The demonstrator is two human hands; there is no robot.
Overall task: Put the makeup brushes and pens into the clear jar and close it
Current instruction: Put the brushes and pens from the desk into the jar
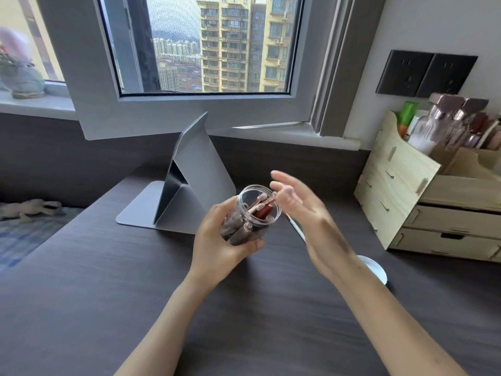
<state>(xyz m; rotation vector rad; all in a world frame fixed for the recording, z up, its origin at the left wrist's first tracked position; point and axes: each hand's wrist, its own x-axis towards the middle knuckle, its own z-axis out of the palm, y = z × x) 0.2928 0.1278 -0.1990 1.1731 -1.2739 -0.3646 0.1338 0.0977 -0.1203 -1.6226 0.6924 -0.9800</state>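
The clear jar point(272, 210) is tilted with its open mouth up and right, held above the dark desk by my left hand point(217, 240), which wraps its lower body. Several brushes and pens point(261, 208) stand inside it, pink and red handles showing at the mouth. My right hand point(303, 215) hovers at the jar's right rim with fingers spread, its fingertips beside a handle end. A thin white pen or brush point(298, 229) lies on the desk behind that hand. A round white lid point(375, 268) rests on the desk, partly hidden by my right forearm.
A grey folded tablet stand point(189, 183) sits behind the jar. A wooden drawer organiser point(406, 202) with bottles fills the right side. The open window frame point(189, 115) overhangs the desk's back. The desk's left edge point(67, 226) drops to a bed.
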